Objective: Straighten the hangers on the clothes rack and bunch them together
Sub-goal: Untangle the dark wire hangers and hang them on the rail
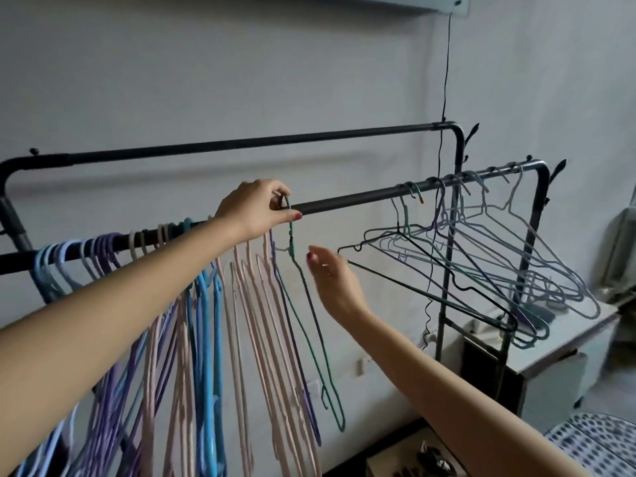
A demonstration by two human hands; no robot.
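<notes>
A black clothes rack has a near rail [344,202] and a higher far rail [241,144]. Many pink, purple and blue hangers [206,321] hang bunched on the left part of the near rail. My left hand [256,210] pinches the hook of a green wire hanger [309,325] at the rail, at the right end of that bunch. My right hand [332,275] is open just right of it, fingers spread, touching nothing I can make out. Several loose hangers [481,259], one of them black, hang askew at the rail's right end.
A grey wall lies behind the rack, with a black cord [444,98] dangling down it. A white cabinet [550,342] stands at the right under the loose hangers. A dotted white basket [599,442] sits at bottom right.
</notes>
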